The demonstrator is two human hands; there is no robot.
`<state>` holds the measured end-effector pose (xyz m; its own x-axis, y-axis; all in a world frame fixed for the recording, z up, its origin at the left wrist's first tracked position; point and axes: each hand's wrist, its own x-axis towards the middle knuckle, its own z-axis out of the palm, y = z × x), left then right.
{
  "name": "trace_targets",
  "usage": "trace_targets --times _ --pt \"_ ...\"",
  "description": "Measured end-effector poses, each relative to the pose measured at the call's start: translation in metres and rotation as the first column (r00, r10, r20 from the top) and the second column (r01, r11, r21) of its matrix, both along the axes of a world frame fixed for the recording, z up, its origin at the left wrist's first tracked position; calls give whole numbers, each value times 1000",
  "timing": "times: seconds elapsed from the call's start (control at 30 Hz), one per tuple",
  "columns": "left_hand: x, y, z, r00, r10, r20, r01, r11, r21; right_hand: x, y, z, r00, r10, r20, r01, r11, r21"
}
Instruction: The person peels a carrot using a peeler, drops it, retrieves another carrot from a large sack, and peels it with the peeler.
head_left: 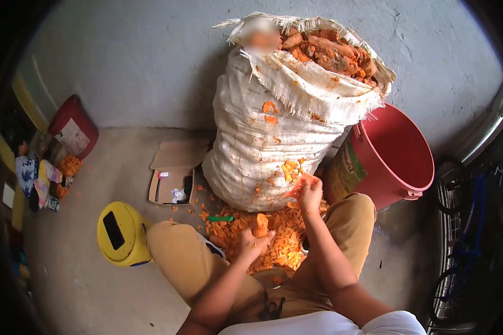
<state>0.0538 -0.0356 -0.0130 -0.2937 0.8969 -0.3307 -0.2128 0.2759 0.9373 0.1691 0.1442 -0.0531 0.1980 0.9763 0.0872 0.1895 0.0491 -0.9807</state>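
Observation:
My left hand (pixel 254 245) is closed around a thick orange carrot (pixel 260 224), its upper end sticking up out of my fingers. To the right and higher up, my right hand (pixel 311 196) is closed on an orange-red peeler (pixel 299 185), blurred and partly covered by the fingers. The two hands are apart, and the peeler is not touching the carrot. Beneath them, between my feet, spreads a heap of orange peelings (pixel 282 240). A green-handled tool (pixel 221 218) lies at the heap's left edge. Right behind stands a tall white woven sack (pixel 257 128), filled with rough, dirty carrots (pixel 335 51).
A red bucket (pixel 346 167) leans beside the sack on the right. On the left are an open cardboard box (pixel 176 151) and a yellow bucket (pixel 134 229) with a phone (pixel 114 230) on its lid. Farther left, a dark red container (pixel 75 125) stands near the wall.

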Motion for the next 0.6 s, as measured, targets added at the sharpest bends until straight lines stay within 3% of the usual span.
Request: trace_targets --times 0.03,0.07,0.1,0.13,0.17,0.2,0.23,0.3,0.33,0.4,0.47,0.5,0.53,0.57,0.6 --pt "-2 3 -3 998 -15 -62 14 1000 -23 -9 -6 -7 997 64 -46 -60 995 75" --pt "-1 4 -7 995 2 -97 0 1000 22 -24 -42 56 898 161 -410 -210 975 -75" --pt "-2 7 -11 991 21 -134 -12 998 69 -33 -49 51 895 228 -382 -238 971 21" --pt "-2 10 -16 984 42 -172 -22 993 116 -40 -61 61 880 236 -413 -269 963 -24" --pt "0 11 -28 985 109 -133 -72 962 263 -47 -66 52 928 255 -271 -246 967 68" --pt "0 9 -26 990 73 -117 -50 981 186 -52 -69 48 959 254 -122 -234 959 162" --pt "0 7 -24 994 38 -99 -27 994 110 -53 -73 62 919 232 -320 -256 966 -35" --pt "2 4 -8 994 -11 -111 7 1000 -30 -51 -46 15 983 119 -141 -109 991 79" --pt "4 -1 0 986 -22 -164 26 999 23 -45 -32 -7 997 51 -55 -42 989 144" --pt "6 -6 10 961 -40 -272 77 989 126 -15 -4 -13 968 -154 -198 126 981 -147" --pt "-4 -1 3 986 -69 -152 77 996 48 3 3 -15 992 -122 19 123 989 -86" --pt "-7 2 -3 994 -75 -81 76 997 8 -2 -8 9 981 -8 -196 -20 990 -138" --pt "-7 3 -5 997 -78 -5 78 996 -35 -13 -6 2 984 -81 156 55 985 167" --pt "-7 6 -5 997 -73 11 74 997 -13 -13 -13 -4 995 38 -95 -34 998 47" --pt "-5 8 -5 998 -56 15 55 998 22 -28 -35 36 927 125 -355 -150 988 -44"
